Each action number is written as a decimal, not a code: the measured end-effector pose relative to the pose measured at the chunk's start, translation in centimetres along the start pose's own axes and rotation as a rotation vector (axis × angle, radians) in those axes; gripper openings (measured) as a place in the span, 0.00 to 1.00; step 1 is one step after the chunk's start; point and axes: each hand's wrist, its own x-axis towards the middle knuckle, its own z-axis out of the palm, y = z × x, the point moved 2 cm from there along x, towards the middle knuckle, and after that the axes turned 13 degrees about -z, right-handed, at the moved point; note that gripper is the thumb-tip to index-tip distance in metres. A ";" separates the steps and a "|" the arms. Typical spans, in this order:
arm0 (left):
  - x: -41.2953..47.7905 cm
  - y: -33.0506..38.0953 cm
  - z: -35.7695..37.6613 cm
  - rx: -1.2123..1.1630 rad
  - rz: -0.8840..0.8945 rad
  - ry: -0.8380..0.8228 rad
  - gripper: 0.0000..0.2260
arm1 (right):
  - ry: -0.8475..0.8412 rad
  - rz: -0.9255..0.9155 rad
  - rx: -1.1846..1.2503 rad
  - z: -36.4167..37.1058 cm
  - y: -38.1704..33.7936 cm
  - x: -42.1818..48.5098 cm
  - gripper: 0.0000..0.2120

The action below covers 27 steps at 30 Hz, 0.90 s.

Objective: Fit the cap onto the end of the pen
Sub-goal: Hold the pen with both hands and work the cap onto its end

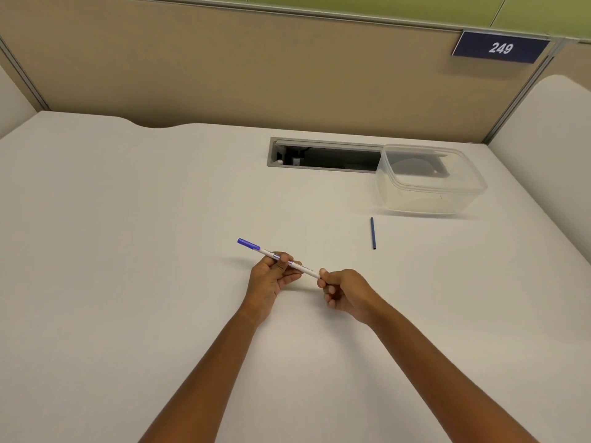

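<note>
A white pen [305, 269] is held level above the white desk [128, 251], slanting from upper left to lower right. A blue cap [248, 243] sits on its upper-left end. My left hand [271, 279] grips the barrel near its middle with fingers and thumb. My right hand [343, 292] pinches the pen's lower-right end; whatever sits at that tip is hidden by the fingers.
A thin dark blue stick [373, 233] lies on the desk to the right. A clear plastic container [428, 180] stands at the back right, partly over a cable slot [319, 155] in the desk. Beige partition walls enclose the desk.
</note>
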 end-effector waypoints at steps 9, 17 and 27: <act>-0.3 0.3 0.1 -0.167 -0.001 0.060 0.07 | 0.156 -0.795 -1.040 0.4 -0.2 -0.9 0.06; -0.2 0.1 -0.1 -0.125 -0.011 0.019 0.07 | 0.203 -1.106 -1.302 0.1 -0.2 -0.9 0.07; 0.1 0.0 -0.1 -0.061 0.000 -0.008 0.07 | 0.014 0.002 0.130 0.0 0.7 0.2 0.19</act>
